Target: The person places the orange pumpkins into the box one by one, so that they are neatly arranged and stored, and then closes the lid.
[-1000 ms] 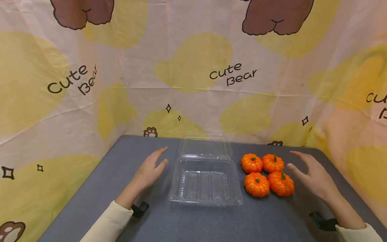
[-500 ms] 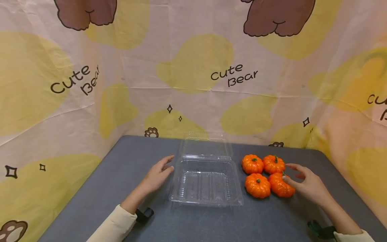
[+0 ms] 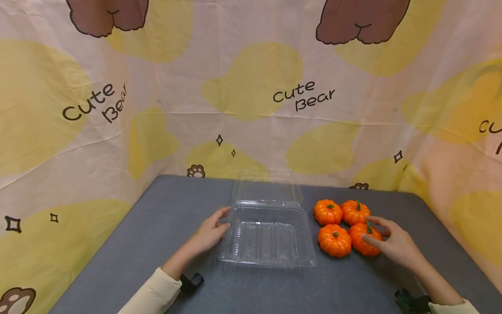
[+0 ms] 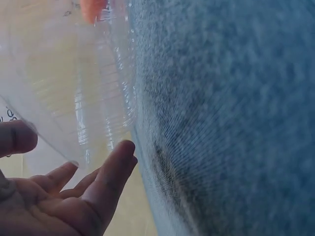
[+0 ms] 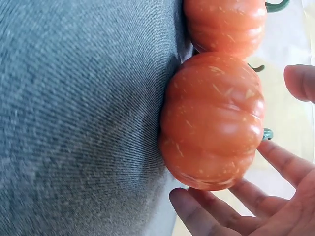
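A clear plastic clamshell box (image 3: 266, 263) lies on the grey table with its lid (image 3: 266, 192) folded back. My left hand (image 3: 209, 234) is at the box's left rim, fingers loosely bent; in the left wrist view, thumb and fingers lie either side of the rim without visibly pinching it. Several small orange pumpkins with green stems sit grouped right of the box. My right hand (image 3: 399, 245) reaches around the right side of the near-right pumpkin (image 3: 358, 240). In the right wrist view its fingers spread beside that pumpkin (image 5: 211, 123), while the thumb stands apart from it.
Beside it are the near-left pumpkin (image 3: 334, 241), the back-left pumpkin (image 3: 327, 213) and the back-right pumpkin (image 3: 354, 213). A printed cloth (image 3: 243, 87) hangs behind the table and along both sides. The grey tabletop (image 3: 259, 292) extends in front of the box.
My left hand has moved right and slightly down to the box rim. My right hand has moved left and down, coming around the near-right pumpkin. The box and pumpkins stay put.
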A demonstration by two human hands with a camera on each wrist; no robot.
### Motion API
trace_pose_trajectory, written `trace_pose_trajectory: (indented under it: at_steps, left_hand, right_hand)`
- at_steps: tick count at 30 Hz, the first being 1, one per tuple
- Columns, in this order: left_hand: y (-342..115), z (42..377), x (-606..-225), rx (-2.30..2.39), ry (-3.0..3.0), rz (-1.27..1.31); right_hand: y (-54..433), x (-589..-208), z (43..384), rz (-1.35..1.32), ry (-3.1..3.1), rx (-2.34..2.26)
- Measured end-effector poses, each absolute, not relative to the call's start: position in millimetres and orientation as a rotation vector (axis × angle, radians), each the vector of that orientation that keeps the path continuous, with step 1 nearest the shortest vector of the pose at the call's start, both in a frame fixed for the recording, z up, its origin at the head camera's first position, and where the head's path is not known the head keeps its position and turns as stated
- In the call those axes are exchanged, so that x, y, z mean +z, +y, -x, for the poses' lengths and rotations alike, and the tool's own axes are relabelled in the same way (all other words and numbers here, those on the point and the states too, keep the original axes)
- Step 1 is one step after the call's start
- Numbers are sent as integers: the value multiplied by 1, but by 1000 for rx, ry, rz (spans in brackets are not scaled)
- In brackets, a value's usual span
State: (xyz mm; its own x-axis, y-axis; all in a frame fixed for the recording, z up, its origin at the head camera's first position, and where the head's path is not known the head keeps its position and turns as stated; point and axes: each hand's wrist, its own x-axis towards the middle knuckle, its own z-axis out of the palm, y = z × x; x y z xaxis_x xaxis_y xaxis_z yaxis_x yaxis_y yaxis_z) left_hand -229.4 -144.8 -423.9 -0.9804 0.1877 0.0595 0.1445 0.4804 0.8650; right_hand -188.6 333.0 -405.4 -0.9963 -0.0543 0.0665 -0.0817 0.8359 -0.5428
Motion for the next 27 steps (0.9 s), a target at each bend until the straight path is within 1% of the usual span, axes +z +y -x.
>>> trace_pose_trajectory:
  at_steps: [14,27]
  left_hand:
    - [-137,229,-427,1666,2521,-212]
    - [-138,230,-426,1724,2474,-223]
  right_hand:
    - [331,-412,191,-137,-2924,878]
    - [332,-413,193,-104,-2941,878]
